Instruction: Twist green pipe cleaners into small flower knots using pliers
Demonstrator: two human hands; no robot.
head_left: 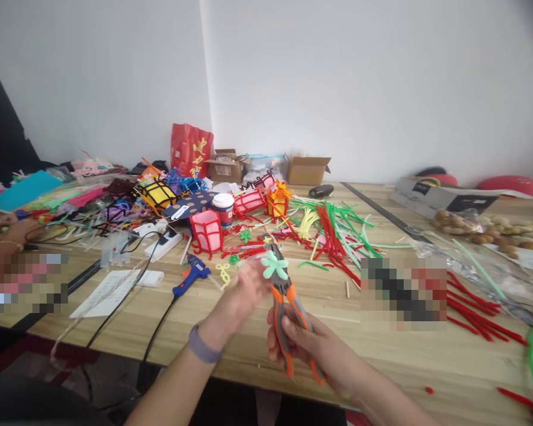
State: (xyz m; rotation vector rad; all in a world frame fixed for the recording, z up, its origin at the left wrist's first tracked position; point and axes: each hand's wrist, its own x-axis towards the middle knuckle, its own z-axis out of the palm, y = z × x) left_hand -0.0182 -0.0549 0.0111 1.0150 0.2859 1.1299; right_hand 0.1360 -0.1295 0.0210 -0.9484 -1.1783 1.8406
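Observation:
My right hand (308,343) is wrapped round the orange and grey handles of a pair of pliers (284,296), whose jaws point away from me. A mint-green flower shape of pipe cleaner (275,266) shows over the jaws; whether they grip it I cannot tell. My left hand (244,293), with a grey-violet band at the wrist, is just left of the flower, its fingers smeared by motion. Left of that hand, a blue glue gun (192,275) lies on the table, near a yellow looped pipe-cleaner piece (223,275) and small green flower pieces (234,260).
Red and pink lanterns (206,232), a white tub (223,208) and a power strip (164,245) stand beyond. Green and red pipe cleaners (333,236) spread to the right. Cords (157,331) hang over the front edge. Another person's hand (24,234) is at far left.

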